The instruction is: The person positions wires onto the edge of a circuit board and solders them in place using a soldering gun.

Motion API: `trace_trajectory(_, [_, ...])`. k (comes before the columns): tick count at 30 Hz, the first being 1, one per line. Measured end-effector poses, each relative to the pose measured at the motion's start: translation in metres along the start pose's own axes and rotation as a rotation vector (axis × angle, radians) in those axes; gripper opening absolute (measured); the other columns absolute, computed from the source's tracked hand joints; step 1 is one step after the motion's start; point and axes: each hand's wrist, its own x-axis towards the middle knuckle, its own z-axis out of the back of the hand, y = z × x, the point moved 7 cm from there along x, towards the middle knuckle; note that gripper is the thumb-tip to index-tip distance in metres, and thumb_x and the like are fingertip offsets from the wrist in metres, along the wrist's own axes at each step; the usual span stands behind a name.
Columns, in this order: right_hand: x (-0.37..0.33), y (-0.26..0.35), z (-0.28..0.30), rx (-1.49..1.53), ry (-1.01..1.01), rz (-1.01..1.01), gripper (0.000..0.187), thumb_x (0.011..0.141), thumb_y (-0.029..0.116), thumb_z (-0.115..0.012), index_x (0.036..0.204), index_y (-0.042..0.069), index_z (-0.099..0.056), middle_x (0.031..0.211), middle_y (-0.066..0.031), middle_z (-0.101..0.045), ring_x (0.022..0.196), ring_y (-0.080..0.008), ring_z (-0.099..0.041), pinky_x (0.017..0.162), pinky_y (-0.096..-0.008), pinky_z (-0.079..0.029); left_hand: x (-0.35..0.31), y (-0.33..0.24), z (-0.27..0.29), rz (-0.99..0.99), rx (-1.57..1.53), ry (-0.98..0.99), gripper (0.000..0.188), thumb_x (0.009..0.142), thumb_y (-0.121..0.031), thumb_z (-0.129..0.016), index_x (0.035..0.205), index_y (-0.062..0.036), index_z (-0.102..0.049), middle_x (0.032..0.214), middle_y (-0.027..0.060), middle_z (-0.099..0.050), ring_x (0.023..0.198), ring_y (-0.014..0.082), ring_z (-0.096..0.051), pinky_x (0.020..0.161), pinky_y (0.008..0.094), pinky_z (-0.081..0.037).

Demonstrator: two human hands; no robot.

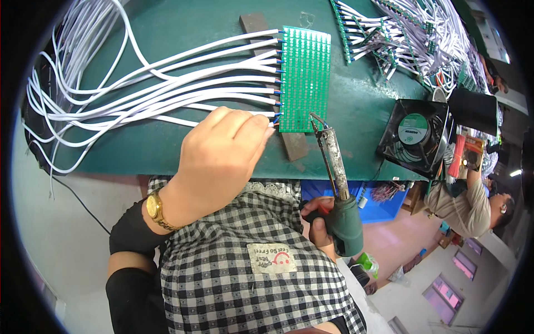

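Observation:
A green circuit board panel (pixel 305 83) lies on the table, with several white cables (pixel 222 72) joined along its left edge by their thin wire ends. My left hand (pixel 219 153) is closed in a pinch at the board's lower left corner, on the end of the lowest white cable. The fingers partly hide that cable. My right hand (pixel 320 225) grips the dark green handle of a soldering gun (pixel 346 222). Its metal barrel points up, and the bent tip is over or touching the board's lower right part; I cannot tell which.
Under the board runs a dark flat bar (pixel 293 146) on the green table (pixel 359 128). A black fan (pixel 413 131) stands at the right. Finished-looking boards with bundled cables (pixel 400 42) pile up at the far right. Below the table edge is a blue bin (pixel 384 209). Another person (pixel 464 203) sits at right.

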Motion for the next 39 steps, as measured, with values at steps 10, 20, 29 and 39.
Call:
trace_trajectory(10, [-0.004, 0.012, -0.01, -0.003, 0.096, 0.112, 0.038, 0.087, 0.027, -0.065, 0.111, 0.003, -0.049, 0.092, -0.0116, -0.057, 0.083, -0.0209, -0.059, 0.075, -0.035, -0.049, 0.004, 0.002, -0.011, 0.111, 0.055, 0.16, 0.022, 0.073, -0.007, -0.071, 0.093, -0.001, -0.063, 0.087, 0.0087, -0.06, 0.079, 0.0256, -0.058, 0.065, 0.0341, -0.047])
trace_trajectory(20, [-0.001, -0.006, -0.005, 0.137, 0.002, 0.147, 0.038, 0.085, 0.032, -0.067, 0.109, 0.007, -0.051, 0.091, -0.0081, -0.058, 0.078, -0.0186, -0.059, 0.07, -0.0335, -0.05, 0.005, 0.014, -0.02, 0.175, -0.227, 0.146, 0.017, 0.074, -0.005, -0.07, 0.09, -0.0053, -0.065, 0.081, 0.0064, -0.06, 0.074, 0.0245, -0.061, 0.065, 0.0346, -0.048])
trace_trajectory(29, [-0.002, 0.009, -0.008, 0.099, -0.026, 0.155, 0.035, 0.086, 0.028, -0.065, 0.109, 0.006, -0.052, 0.088, -0.0072, -0.058, 0.077, -0.0175, -0.058, 0.07, -0.0323, -0.05, -0.002, 0.007, -0.016, -0.139, -0.098, 0.046, 0.026, 0.071, 0.0, -0.07, 0.096, -0.0029, -0.065, 0.088, 0.0078, -0.062, 0.076, 0.0234, -0.061, 0.069, 0.0345, -0.048])
trace_trajectory(39, [0.005, 0.0, 0.0, -0.134, 0.001, 0.289, 0.022, 0.081, 0.018, -0.065, 0.099, 0.008, -0.06, 0.077, -0.0045, -0.064, 0.065, -0.018, -0.062, 0.061, -0.0297, -0.05, 0.001, -0.013, -0.011, -0.515, 0.16, 0.239, 0.035, 0.069, -0.007, -0.061, 0.102, 0.0021, -0.065, 0.091, 0.009, -0.063, 0.062, 0.0162, -0.054, 0.049, 0.0258, -0.043])
